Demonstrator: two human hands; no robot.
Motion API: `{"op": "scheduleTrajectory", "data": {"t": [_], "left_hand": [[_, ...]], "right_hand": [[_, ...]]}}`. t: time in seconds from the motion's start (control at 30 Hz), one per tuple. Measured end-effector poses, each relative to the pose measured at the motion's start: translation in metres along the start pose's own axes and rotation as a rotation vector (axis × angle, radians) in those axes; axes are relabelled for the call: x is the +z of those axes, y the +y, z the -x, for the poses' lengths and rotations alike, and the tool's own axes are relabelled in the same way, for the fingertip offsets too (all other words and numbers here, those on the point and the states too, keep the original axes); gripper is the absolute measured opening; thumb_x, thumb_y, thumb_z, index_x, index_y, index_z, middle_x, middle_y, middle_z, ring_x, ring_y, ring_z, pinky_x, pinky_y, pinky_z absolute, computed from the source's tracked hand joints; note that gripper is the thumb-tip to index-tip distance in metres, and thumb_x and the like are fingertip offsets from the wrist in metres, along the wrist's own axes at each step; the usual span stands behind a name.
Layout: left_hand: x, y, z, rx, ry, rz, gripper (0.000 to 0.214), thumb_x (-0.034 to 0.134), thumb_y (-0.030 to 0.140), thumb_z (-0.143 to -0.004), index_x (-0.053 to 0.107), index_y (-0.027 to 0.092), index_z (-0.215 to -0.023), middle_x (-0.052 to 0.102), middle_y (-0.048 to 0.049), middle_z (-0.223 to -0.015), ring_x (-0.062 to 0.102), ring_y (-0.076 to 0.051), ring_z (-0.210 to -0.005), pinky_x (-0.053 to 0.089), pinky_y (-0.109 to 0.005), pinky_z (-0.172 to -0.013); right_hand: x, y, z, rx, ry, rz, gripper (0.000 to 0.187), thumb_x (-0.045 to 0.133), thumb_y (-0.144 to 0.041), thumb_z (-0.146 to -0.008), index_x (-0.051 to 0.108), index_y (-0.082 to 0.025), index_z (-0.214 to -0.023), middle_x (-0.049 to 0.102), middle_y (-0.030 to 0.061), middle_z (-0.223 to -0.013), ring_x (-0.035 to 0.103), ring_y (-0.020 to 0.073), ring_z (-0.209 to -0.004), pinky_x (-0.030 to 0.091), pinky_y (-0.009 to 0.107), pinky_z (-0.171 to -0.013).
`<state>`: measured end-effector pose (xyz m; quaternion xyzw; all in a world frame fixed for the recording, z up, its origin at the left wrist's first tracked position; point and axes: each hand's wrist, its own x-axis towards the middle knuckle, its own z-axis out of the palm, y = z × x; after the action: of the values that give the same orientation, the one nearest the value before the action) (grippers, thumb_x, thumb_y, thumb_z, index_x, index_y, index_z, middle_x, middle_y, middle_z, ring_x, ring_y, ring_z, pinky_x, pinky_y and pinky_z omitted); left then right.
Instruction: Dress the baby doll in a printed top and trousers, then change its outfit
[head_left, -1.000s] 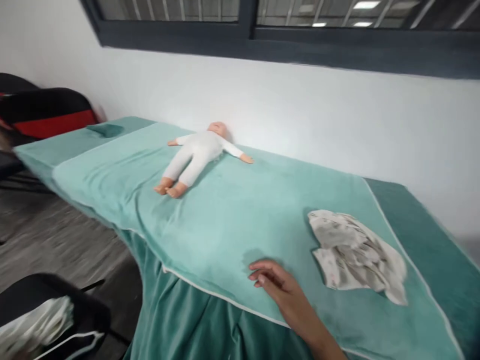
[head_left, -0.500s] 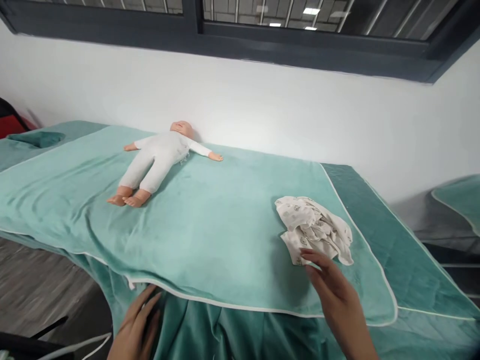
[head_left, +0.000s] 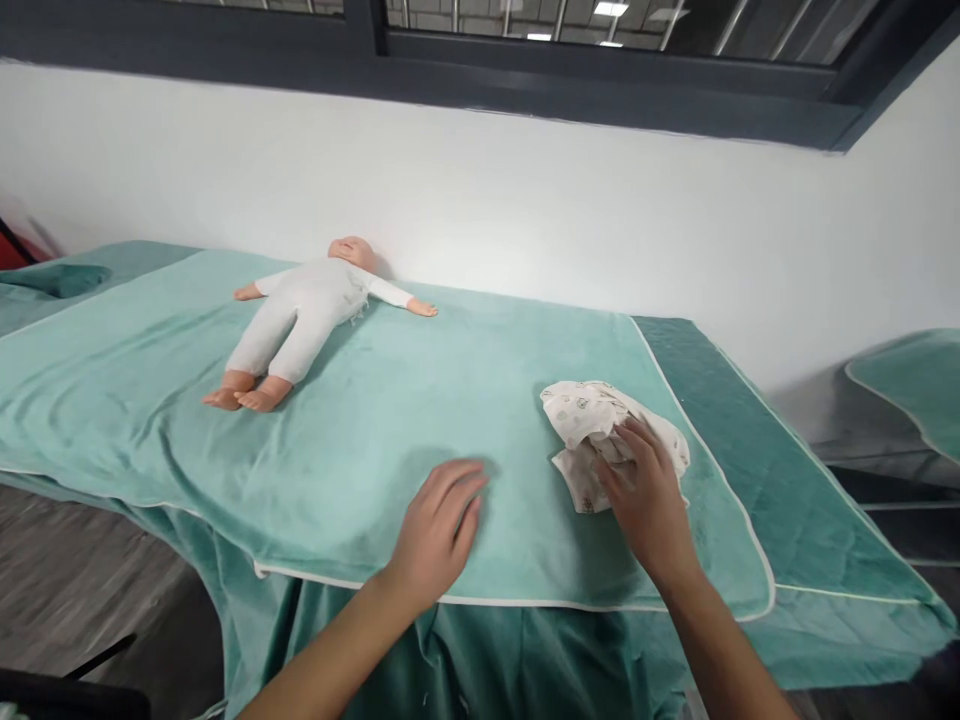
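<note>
A crumpled white baby garment or cloth (head_left: 574, 410) with small printed figures lies bunched on the right part of the light green blanket (head_left: 480, 390). Over its near side reaches my right hand (head_left: 651, 495), thumb and fingers apart, fingertips at the folds; part of the cloth is hidden beneath it. My left hand (head_left: 439, 530) is just above the blanket, left of the cloth, with loosely curved fingers and nothing in them. Farther back on the left, a baby doll (head_left: 307, 305) in a white body suit lies on its back, arms spread.
The blanket covers a bed with a darker green sheet (head_left: 720, 420) that hangs over the near edge. Behind stands a white wall (head_left: 480, 200) under a dark window frame (head_left: 600, 85). Another green-covered surface (head_left: 915, 385) is at the far right.
My left hand has come up from the bed's near edge and moved right, over the blanket. My right hand has moved forward onto the bunched cloth. The view has shifted slightly.
</note>
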<state>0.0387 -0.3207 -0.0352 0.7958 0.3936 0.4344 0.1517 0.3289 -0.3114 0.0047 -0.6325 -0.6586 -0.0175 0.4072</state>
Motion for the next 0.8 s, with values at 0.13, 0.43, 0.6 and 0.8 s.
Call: {"op": "scheduleTrajectory", "data": {"t": [0.13,0.43,0.6,0.8], "left_hand": [[0.047,-0.004,-0.08,-0.178,-0.119,0.111,0.037,0.055,0.032,-0.095,0.057,0.022,-0.131,0.063,-0.0132,-0.133,0.058,-0.028,-0.124,0.046,-0.048,-0.106],[0.094,-0.016,-0.146,-0.182,-0.195,0.146,0.054,0.063,0.046,-0.089,0.052,0.024,-0.137,0.06,-0.0113,-0.132,0.057,-0.029,-0.122,0.043,-0.043,-0.103],[0.096,-0.029,-0.156,-0.313,0.041,0.314,0.024,0.055,0.041,-0.095,0.065,0.02,-0.099,0.062,-0.0075,-0.105,0.059,-0.022,-0.099,0.044,-0.033,-0.088],[0.094,-0.039,-0.158,-0.45,0.238,0.728,0.028,0.06,0.044,-0.09,0.066,0.018,-0.083,0.062,-0.0013,-0.081,0.055,-0.015,-0.08,0.041,-0.027,-0.077]], "right_hand": [[0.023,0.004,-0.018,0.037,0.063,0.158,0.044,0.06,-0.04,-0.09,0.056,-0.022,-0.13,0.053,0.0155,-0.145,0.045,0.036,-0.137,0.036,0.06,-0.111],[0.044,-0.008,-0.068,-0.023,-0.005,0.083,0.03,0.054,-0.018,-0.084,0.061,-0.022,-0.112,0.064,0.0118,-0.119,0.059,0.0296,-0.116,0.046,0.045,-0.099],[0.041,-0.025,-0.075,-0.072,-0.076,-0.206,0.022,0.054,-0.02,-0.086,0.063,-0.024,-0.105,0.067,0.0064,-0.109,0.062,0.0238,-0.107,0.047,0.042,-0.1],[0.036,-0.033,-0.078,0.221,-0.052,-0.547,0.029,0.069,-0.038,-0.084,0.062,-0.024,-0.109,0.069,0.0055,-0.108,0.065,0.0205,-0.1,0.052,0.039,-0.094]]}}
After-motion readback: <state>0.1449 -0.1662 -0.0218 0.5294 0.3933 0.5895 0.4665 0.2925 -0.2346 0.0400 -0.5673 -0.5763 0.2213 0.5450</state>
